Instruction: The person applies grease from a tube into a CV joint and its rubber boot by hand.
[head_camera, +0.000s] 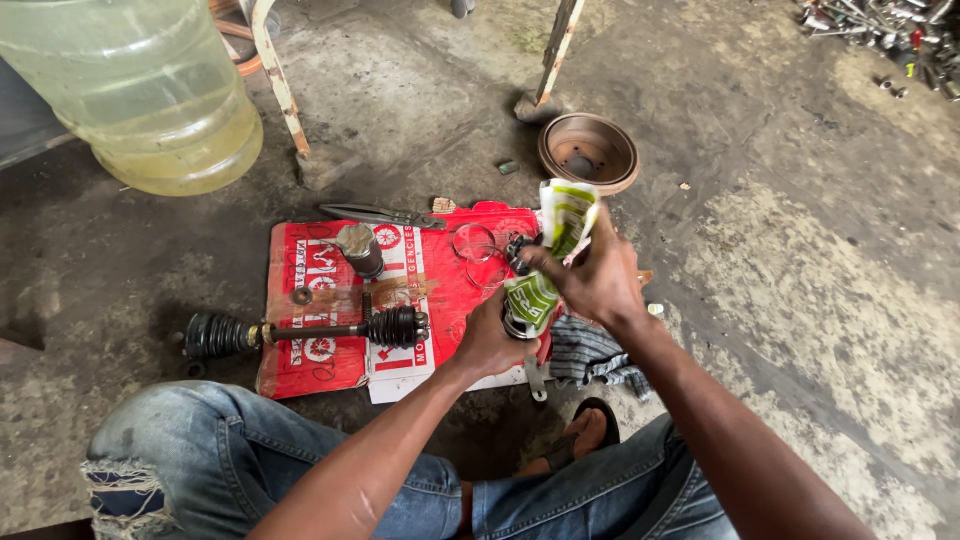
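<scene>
Head view: your right hand (600, 275) squeezes a green-white sachet (552, 255), your left hand (490, 340) grips its lower end, just right of the axle shaft (310, 332) on red cardboard (300, 365).

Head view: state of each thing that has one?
Green-white sachet: upright, squeezed by right hand.
Left hand: gripping the sachet's lower end.
Axle shaft: lying flat, a boot at each end.
Water jug: partly full.
Brake disc: flat on floor.

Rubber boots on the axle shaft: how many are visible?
2: one rubber boot at the shaft's left end, another at its right end, on the red cardboard. None appear hidden.
</scene>
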